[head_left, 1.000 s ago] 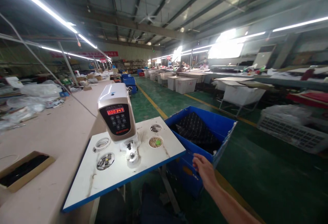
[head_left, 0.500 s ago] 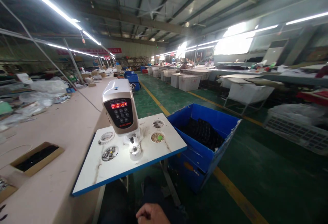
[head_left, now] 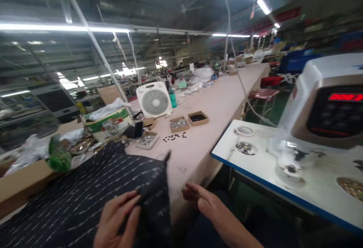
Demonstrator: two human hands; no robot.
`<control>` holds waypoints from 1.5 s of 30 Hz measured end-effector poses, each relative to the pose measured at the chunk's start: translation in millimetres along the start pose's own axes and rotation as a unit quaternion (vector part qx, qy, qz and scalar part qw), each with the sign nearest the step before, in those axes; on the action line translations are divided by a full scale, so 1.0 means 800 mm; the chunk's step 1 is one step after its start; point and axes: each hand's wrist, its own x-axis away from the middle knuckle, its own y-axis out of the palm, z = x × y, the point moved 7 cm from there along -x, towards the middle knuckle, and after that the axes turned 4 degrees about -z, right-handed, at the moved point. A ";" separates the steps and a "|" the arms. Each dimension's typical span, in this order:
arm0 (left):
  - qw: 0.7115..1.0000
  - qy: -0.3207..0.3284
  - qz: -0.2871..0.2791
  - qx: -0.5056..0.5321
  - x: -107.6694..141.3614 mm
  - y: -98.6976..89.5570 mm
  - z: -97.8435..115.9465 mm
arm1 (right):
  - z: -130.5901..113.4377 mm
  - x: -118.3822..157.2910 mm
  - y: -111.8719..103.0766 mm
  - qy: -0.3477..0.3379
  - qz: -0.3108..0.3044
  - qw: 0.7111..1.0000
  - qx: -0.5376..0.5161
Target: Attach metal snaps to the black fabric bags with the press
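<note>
A dark fabric piece with white dashed stripes spreads over the left side of the table and hangs past its near edge. My left hand grips it near its right part, thumb and fingers pinched on the cloth. To the right of the cloth, my right hand is held out, fingers stretched and apart from the fabric, with nothing in it. Further right stands a white machine with a red lit display, on a small white table with blue edging. Small metal parts lie in the table's round wells.
On the long pink-topped table are a white box fan, a tray of metal pieces, a box of black pieces, scattered small black parts and a phone. A cardboard box stands at left.
The view has swung left from the machine and blue bin to the long table. My left hand and the striped fabric have come into view; my right hand, curled before, is now stretched out.
</note>
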 end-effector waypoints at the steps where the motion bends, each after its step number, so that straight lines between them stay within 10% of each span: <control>1: 0.999 0.035 0.003 -0.001 0.006 0.020 0.017 | -0.007 -0.003 0.018 0.003 -0.018 1.000 -0.009; 5: 0.974 0.214 -0.062 -0.028 0.026 0.104 0.091 | -0.014 0.002 0.033 0.032 0.006 0.999 0.002; 8: 0.962 0.261 -0.087 0.003 0.016 0.110 0.117 | -0.024 0.013 0.002 0.030 0.034 0.998 0.046; 14: 0.981 0.178 -0.081 -0.011 -0.085 0.083 0.107 | -0.065 0.047 -0.074 0.021 0.086 0.984 0.154; 22: 0.900 0.113 -0.385 0.172 -0.162 0.171 0.133 | -0.093 0.100 -0.158 0.014 0.250 0.952 0.179; 28: 0.901 0.133 -0.377 0.166 -0.200 0.164 0.175 | -0.154 0.142 -0.212 -0.011 0.448 0.809 0.380; 32: 0.900 0.146 -0.379 0.155 -0.206 0.171 0.193 | -0.220 0.165 -0.181 -0.148 0.526 0.664 0.510; 35: 0.892 0.148 -0.391 0.170 -0.203 0.173 0.201 | -0.247 0.152 -0.129 -0.224 0.430 0.604 0.633; 40: 0.884 0.124 -0.414 0.180 -0.199 0.172 0.198 | -0.212 0.102 -0.082 -0.153 0.193 0.654 0.715; 45: 0.886 0.067 -0.428 0.165 -0.197 0.166 0.157 | -0.177 0.066 -0.082 -0.107 0.175 0.682 0.702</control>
